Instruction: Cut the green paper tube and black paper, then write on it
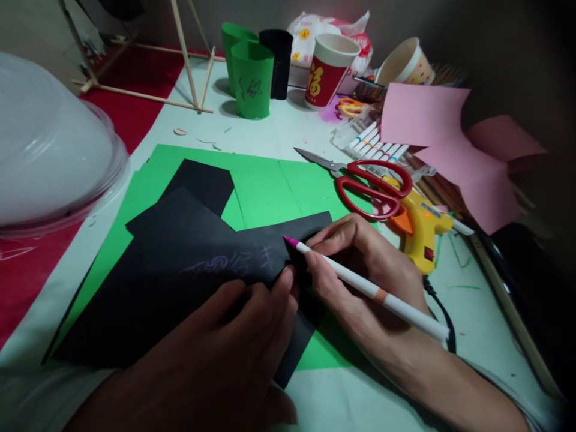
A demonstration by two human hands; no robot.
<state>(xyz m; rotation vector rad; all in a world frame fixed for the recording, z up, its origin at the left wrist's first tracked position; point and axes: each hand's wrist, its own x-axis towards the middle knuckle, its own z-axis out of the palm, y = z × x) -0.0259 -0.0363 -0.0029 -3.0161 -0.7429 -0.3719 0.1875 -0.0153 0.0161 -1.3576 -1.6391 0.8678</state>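
Note:
My right hand is closed round a white marker pen with a pink tip, which points left just over the black paper. Faint purple marks show on that dark sheet. Curled over its lower middle, my left hand has its fingers together and grips the paper near the pen; the thumb is mostly hidden. A smaller black piece lies at the upper end. Underneath is green paper. Red-handled scissors rest on its right corner, close to my right hand.
A yellow glue gun with a cord lies right of the scissors. Markers in a case and pink paper are beyond. Green cups, a red paper cup and a stick frame stand behind; clear plastic domes at left.

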